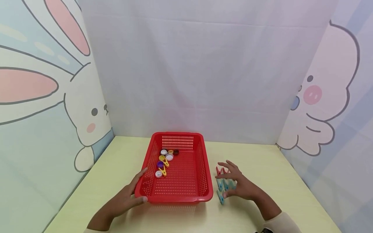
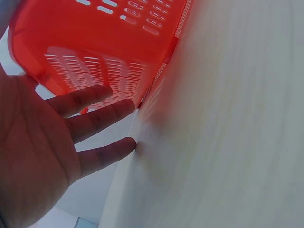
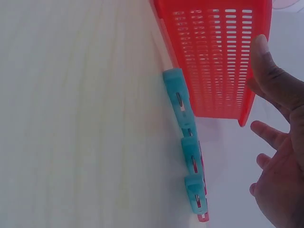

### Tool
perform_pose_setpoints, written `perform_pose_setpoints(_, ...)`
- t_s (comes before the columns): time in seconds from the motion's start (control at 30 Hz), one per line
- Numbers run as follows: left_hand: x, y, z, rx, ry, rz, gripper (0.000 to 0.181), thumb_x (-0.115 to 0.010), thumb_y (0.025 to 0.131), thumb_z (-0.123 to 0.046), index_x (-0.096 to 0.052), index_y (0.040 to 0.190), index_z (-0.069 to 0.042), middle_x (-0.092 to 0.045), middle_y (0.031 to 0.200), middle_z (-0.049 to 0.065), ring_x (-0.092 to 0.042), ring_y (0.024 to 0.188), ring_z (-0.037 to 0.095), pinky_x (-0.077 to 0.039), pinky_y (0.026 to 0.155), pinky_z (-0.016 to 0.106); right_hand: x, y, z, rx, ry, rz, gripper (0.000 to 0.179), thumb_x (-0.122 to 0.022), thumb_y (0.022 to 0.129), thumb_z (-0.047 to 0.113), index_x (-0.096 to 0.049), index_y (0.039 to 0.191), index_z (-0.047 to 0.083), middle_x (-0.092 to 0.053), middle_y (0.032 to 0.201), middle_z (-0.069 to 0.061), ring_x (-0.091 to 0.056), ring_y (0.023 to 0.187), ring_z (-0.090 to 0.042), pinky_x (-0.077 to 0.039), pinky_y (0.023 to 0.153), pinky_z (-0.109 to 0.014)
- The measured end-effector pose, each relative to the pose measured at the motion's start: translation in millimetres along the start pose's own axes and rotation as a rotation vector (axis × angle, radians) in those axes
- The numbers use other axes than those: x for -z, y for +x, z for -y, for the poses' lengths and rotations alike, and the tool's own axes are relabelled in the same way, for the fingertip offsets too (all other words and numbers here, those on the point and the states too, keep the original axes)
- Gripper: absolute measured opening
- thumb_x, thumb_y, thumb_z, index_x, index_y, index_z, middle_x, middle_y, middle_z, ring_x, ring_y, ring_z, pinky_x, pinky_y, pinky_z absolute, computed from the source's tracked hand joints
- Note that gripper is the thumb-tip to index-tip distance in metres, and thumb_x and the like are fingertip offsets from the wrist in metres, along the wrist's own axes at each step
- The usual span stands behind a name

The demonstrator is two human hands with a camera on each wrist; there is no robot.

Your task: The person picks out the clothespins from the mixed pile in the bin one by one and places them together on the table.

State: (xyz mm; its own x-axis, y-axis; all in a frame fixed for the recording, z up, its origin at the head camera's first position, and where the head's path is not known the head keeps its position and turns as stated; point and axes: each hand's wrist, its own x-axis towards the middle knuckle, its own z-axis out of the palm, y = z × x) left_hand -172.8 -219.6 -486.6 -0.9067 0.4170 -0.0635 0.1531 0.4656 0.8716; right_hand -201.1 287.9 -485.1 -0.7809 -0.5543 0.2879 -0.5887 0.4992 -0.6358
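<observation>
A red plastic basket stands on the table, with several bottle caps and two yellow clothespins along its left side. My left hand is at the basket's front left corner, fingers spread and fairly straight beside the outer wall; whether they touch it I cannot tell. To the right of the basket lie several teal clothespins and red clothespins. Over them hovers my right hand, its fingers spread and nothing between them. It partly hides the clothespins in the head view.
The pale yellow table ends at a plain light curtain behind the basket. Side panels with a cartoon rabbit on the left and another cartoon animal on the right bound the space.
</observation>
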Motion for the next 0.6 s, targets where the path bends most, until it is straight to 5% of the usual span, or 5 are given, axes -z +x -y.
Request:
perform_pose_setpoints(0.23, -1.4, -0.3, 1.8, -0.020, 0.002, 0.012, 0.110, -0.079, 0.093, -0.047, -0.009, 0.175, -0.028, -0.042, 0.168, 0.025, -0.060, 0.138, 0.035, -0.069, 0.090, 0.038, -0.7, 3.5, 12.4, 0.000, -0.072, -0.116, 0.067, -0.097, 0.078, 0.016, -0.074, 0.140, 0.030, -0.044, 0.166, -0.022, -0.023, 0.156, -0.054, -0.041, 0.104, -0.090)
perform_pose_setpoints(0.6, -0.6, -0.2, -1.4, -0.008, 0.005, 0.003, 0.111, -0.081, 0.091, -0.047, -0.009, 0.175, -0.029, -0.044, 0.167, 0.022, -0.059, 0.138, 0.034, -0.069, 0.090, 0.038, 6.1, 35.5, 38.1, 0.017, -0.108, -0.198, 0.050, -0.082, 0.098, 0.021, -0.068, 0.146, 0.019, -0.052, 0.162, -0.014, -0.045, 0.148, -0.044, -0.060, 0.101, -0.069)
